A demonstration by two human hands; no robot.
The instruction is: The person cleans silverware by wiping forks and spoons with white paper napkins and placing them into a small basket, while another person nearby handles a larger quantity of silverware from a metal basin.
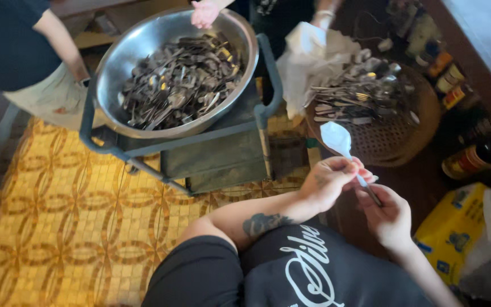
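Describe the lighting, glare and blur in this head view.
Head view: daylight brightens the yellow tiled floor and puts soft glare on the steel bowl; the right side around the bottles sinks into shadow. The white napkin that the left hand and right hand wrap around a utensil is overexposed. Wide-angle distortion bends the edges; the cutlery looks slightly soft.
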